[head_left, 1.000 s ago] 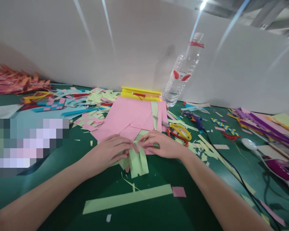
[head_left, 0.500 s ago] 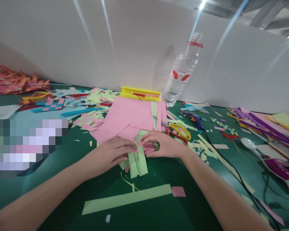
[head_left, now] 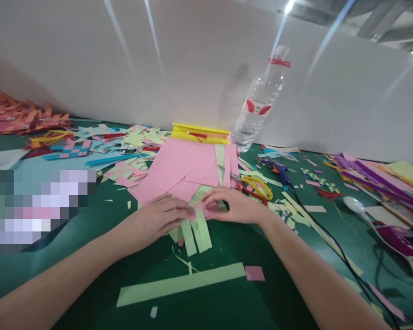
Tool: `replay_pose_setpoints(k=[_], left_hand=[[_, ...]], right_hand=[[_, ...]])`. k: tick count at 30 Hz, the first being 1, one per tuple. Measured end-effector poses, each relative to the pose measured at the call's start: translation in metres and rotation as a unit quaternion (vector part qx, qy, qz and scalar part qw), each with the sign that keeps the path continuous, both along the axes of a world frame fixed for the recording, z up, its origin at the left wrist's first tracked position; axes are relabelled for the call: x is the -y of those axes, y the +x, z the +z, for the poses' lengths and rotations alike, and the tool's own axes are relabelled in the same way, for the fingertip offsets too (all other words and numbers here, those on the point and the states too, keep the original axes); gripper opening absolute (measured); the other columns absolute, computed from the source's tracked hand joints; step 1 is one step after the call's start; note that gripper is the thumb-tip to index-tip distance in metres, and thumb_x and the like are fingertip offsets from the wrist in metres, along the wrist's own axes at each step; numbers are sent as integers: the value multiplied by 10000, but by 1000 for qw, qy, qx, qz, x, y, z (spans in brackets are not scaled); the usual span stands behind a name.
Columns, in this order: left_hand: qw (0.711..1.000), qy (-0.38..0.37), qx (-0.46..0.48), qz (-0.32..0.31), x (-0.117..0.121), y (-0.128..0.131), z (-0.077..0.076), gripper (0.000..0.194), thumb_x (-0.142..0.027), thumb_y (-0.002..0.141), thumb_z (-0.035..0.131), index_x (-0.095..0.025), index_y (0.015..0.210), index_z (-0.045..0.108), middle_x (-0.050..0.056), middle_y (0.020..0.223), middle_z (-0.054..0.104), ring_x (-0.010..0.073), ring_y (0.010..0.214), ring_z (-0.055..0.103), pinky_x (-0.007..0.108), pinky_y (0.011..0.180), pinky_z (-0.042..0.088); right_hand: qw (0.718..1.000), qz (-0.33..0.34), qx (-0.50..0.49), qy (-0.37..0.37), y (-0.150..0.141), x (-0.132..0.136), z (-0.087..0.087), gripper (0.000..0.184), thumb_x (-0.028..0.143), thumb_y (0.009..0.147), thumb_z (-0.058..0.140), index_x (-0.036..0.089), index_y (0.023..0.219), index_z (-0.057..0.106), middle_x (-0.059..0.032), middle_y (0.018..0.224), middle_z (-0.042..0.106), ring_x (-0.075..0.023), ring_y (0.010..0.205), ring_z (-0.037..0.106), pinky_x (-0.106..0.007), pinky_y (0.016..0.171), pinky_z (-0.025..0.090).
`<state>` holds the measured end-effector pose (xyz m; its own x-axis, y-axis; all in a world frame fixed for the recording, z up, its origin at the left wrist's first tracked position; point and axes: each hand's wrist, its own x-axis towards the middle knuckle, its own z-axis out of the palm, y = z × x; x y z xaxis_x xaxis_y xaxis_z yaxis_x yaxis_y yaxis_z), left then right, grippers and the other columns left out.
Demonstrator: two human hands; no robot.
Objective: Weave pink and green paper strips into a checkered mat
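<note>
Left hand (head_left: 165, 213) is reaching in from the left edge of the table (head_left: 99, 288), fingers bunched together, tips resting on the left end of a pink paper strip (head_left: 211, 211); whether it is truly gripping is hidden, cannot tell. Right hand (head_left: 236, 206) is curving in from the right edge, thumb and forefinger narrow, pinching the same strip on its right part.

Key relation: pink strip is lying between the two sets of fingertips, long axis running roughly left edge to right edge. It is crossing two pale green strips, left one (head_left: 189, 238) and right one (head_left: 203, 233), whose long axes are pointing at the near edge, splaying slightly. Left green strip is sitting just beside the left fingertips; right one is coming out between the hands, nearer the right fingertips. Over or under at the crossing: too small to tell. Both hands are touching the work, neither clearly nearer.

Around: pink sheets (head_left: 179, 158) are lying beyond the hands, toward the far edge; scissors (head_left: 258, 189) are resting just past the right hand. Toward the near edge, a long green strip (head_left: 181, 285) is lying crosswise, slightly slanted, with a pink rectangle (head_left: 255, 273) just beside its right end.
</note>
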<state>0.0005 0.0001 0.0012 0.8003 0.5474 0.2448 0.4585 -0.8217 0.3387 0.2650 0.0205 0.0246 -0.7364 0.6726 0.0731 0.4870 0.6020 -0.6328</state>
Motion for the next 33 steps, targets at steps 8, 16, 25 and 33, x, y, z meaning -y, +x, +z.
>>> replay_pose_setpoints(k=[8,16,25,33], left_hand=[[1000,3,1,-13,-3,-1,-3,281,-248,989,377,-232,1153,605,59,1209,616,198,1092,542,375,939,438],[1000,1,10,-7,-1,-2,-3,261,-253,978,417,-248,1169,595,50,1205,618,195,1092,543,369,937,437],[1000,17,6,-1,0,-1,-2,266,-209,970,413,-242,1143,613,52,1193,628,194,1087,558,363,933,455],[999,31,-6,9,7,2,5,400,-117,920,399,-256,1272,528,53,1339,546,204,1239,470,396,1031,394]], right_hand=[[1000,0,3,-2,1,-2,-3,162,273,847,629,233,1001,657,-21,1159,640,-161,1083,565,-333,956,431],[1000,-1,3,20,2,-4,-3,218,351,804,679,240,991,674,-31,1144,647,-183,1072,559,-362,946,420],[1000,-16,13,-10,5,-8,-2,278,409,771,703,239,989,685,-23,1069,678,-189,1004,588,-365,929,411],[999,-11,12,32,3,-8,-4,219,371,814,670,232,982,686,-26,1035,695,-180,951,605,-359,894,423]])
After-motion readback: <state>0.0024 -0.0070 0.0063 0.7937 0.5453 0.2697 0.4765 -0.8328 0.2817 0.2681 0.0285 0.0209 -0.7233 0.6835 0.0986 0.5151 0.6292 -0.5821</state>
